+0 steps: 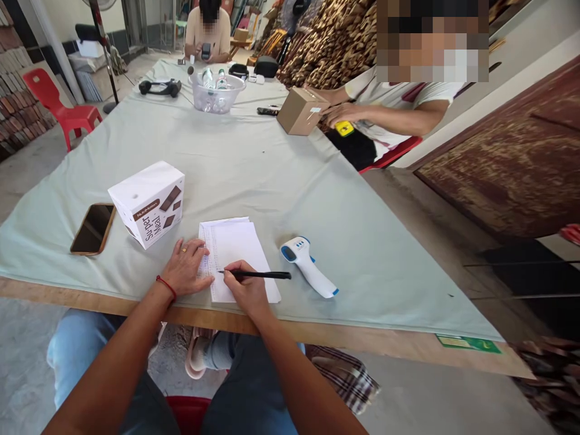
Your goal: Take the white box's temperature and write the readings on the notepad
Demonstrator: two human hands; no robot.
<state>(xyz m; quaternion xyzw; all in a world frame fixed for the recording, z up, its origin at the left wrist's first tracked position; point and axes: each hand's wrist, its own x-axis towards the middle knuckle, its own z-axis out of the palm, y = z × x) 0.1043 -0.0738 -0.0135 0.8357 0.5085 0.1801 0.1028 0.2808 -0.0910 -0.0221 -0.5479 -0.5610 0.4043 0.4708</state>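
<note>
A sheaf of white paper (240, 244) lies on the cloth near the table's front edge, with rows of small handwriting down its left side. My right hand (250, 293) is closed around a black pen (267, 275), its tip at the writing. Flat across the paper's left edge rests my left hand (188, 269), fingers spread, a ring and a red bracelet on it. Right of the paper lies a white and blue infrared thermometer (308, 263). Beyond my left hand stands a white "Super Meal" box (151, 202), and a phone (93, 228) lies beside it, screen up.
Across the table, a clear plastic basket (217, 99) holds bottles. At the right side a person grips a cardboard box (301, 112) and a yellow tape measure (344, 128). Another person sits at the far end holding a dark device (206, 51). A red chair (61, 106) stands left.
</note>
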